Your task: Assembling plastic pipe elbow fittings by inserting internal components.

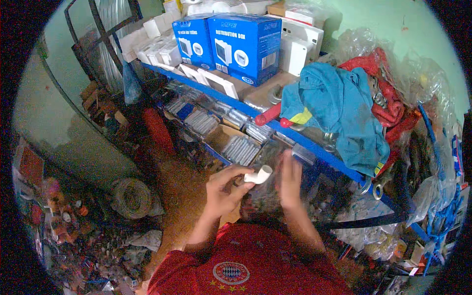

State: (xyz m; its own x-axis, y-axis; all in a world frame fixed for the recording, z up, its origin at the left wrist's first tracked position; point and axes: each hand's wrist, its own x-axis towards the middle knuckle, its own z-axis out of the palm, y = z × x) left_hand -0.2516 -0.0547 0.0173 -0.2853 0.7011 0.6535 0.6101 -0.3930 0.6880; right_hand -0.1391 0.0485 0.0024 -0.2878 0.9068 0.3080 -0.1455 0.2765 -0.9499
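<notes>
A short white elbow pipe fitting (pixel 258 175) is pinched between the thumb and fingers of my left hand (pixel 227 189), its round mouth facing up and to the right. My right hand (pixel 290 179) is raised just right of the fitting, apart from it. Its fingers are stretched upward, slightly blurred, with nothing in them. Beyond both hands, an open cardboard box of grey bar-shaped pieces (pixel 241 149) lies below the blue shelf edge.
A blue-edged shelf (pixel 221 102) runs diagonally past my hands, carrying two blue boxes (pixel 246 49) and white panels (pixel 219 83). A teal cloth (pixel 334 103) hangs over its edge near red-handled tools (pixel 268 114). A coil (pixel 132 197) and clutter cover the left floor.
</notes>
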